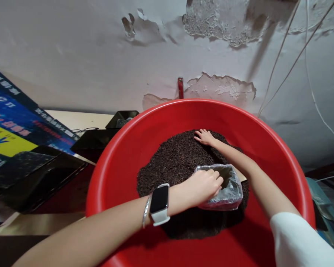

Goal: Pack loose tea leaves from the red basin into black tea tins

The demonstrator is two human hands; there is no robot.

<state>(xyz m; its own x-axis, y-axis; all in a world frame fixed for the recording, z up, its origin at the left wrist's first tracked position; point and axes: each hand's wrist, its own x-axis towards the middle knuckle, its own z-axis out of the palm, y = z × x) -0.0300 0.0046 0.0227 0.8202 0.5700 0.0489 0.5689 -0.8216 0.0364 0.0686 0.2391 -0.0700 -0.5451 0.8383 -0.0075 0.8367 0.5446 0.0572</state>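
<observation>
Across the whole back, a white plaster wall (86, 55), peeling in ragged patches down to rough grey, with pale cables (308, 63) hanging at the right. In front of it, a wide, round red plastic tub (125, 167). Over the tub's floor, a broad mound of dark, loose, tea-like leaf (175, 159). At far left, a tilted blue printed board (13, 126) with a yellow band; beside it, black trays (96, 140) and a strip of cream desk (83, 119). On or just above the mound's near right part, a rectangular plastic-lined box (225, 198); cannot tell resting from lifted. At the box's left side, the left grip (200, 187), fingers curled closed over the rim. Farther back, the right grip (206, 138), open, fingers spread on the leaf. On the left wrist, a white-strapped smartwatch (159, 200); just beside, a silver bracelet (146, 211).
</observation>
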